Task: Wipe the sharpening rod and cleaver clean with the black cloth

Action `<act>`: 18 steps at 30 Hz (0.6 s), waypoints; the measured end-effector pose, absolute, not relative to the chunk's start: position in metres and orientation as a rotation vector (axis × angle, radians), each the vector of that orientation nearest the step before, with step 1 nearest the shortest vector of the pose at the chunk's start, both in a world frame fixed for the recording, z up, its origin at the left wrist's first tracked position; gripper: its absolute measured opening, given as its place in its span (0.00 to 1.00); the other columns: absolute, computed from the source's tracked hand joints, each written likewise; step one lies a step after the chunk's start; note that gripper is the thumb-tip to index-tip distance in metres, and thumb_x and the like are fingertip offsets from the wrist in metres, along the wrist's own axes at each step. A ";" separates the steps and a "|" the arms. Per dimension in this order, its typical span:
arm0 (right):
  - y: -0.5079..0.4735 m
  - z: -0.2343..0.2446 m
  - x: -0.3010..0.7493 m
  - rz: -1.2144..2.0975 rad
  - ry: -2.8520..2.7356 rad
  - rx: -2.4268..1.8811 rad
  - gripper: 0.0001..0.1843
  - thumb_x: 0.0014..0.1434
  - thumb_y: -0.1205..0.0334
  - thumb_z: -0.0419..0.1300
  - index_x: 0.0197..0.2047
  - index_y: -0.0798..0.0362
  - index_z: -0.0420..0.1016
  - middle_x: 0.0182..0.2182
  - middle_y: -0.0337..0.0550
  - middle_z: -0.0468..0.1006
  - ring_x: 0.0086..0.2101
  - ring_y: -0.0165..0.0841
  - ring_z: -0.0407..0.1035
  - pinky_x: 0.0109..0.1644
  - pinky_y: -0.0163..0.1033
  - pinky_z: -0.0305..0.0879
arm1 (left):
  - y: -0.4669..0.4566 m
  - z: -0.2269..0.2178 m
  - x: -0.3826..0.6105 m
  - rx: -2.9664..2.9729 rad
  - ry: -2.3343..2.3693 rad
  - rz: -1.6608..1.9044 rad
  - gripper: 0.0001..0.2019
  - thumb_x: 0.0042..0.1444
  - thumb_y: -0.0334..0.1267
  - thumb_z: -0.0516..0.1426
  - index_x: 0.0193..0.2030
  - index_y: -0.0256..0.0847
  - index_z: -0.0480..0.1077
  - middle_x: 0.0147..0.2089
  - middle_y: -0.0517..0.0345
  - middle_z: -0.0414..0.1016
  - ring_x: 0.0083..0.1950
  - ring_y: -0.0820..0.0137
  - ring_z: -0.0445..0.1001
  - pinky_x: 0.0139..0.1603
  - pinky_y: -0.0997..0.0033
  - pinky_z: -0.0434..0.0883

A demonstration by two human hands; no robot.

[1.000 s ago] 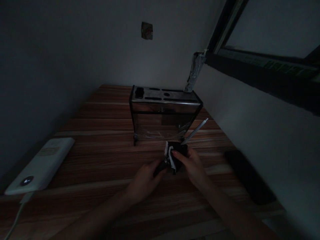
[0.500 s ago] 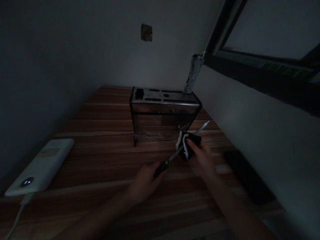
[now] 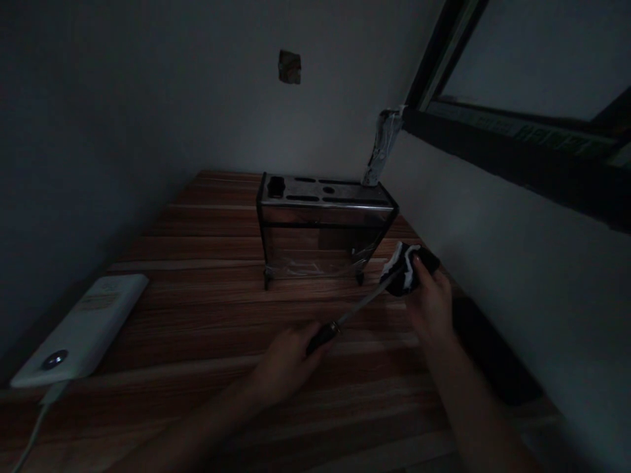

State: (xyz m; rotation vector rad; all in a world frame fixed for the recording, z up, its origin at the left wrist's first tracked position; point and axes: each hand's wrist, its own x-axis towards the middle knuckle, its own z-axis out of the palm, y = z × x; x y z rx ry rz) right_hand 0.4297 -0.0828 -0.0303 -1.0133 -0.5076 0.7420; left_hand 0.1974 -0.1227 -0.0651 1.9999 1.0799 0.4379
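My left hand (image 3: 288, 360) grips the dark handle of a knife (image 3: 345, 316), whose thin blade slants up to the right. My right hand (image 3: 430, 303) holds a black and white cloth (image 3: 407, 269) wrapped round the blade's tip. Both hands are over a wooden table (image 3: 207, 309). Just behind the blade stands a metal knife holder (image 3: 323, 226) with slots in its top and a clear front.
A white power bank (image 3: 81, 328) with a cable lies at the table's left edge. A dark flat object (image 3: 486, 351) lies at the right by the white wall. A window frame (image 3: 513, 138) hangs above right.
My right hand has slid the cloth along the blade from near the handle out to the tip, up and to the right. My left hand has stayed about where it was.
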 end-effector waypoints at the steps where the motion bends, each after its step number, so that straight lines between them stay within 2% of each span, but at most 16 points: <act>1: -0.082 -0.029 0.432 0.723 -0.500 -1.004 0.11 0.42 0.62 0.67 0.32 0.52 0.76 0.31 0.36 0.79 0.33 0.31 0.73 0.41 0.38 0.69 | -0.123 -0.065 0.197 2.002 1.078 0.433 0.08 0.57 0.38 0.49 0.39 0.41 0.68 0.35 0.57 0.74 0.35 0.69 0.72 0.35 0.74 0.66; 12: -0.080 -0.032 0.445 0.606 -0.478 -0.997 0.12 0.43 0.62 0.66 0.35 0.51 0.75 0.35 0.36 0.78 0.37 0.29 0.72 0.42 0.36 0.67 | -0.125 -0.066 0.197 2.034 1.081 0.388 0.11 0.57 0.38 0.49 0.44 0.42 0.68 0.38 0.56 0.74 0.37 0.67 0.73 0.39 0.72 0.68; 18: -0.077 -0.034 0.444 0.684 -0.499 -1.040 0.12 0.43 0.58 0.66 0.33 0.52 0.75 0.32 0.36 0.78 0.34 0.30 0.72 0.39 0.37 0.68 | -0.124 -0.066 0.196 2.040 1.100 0.390 0.10 0.57 0.38 0.49 0.43 0.42 0.68 0.37 0.56 0.74 0.37 0.67 0.73 0.39 0.71 0.68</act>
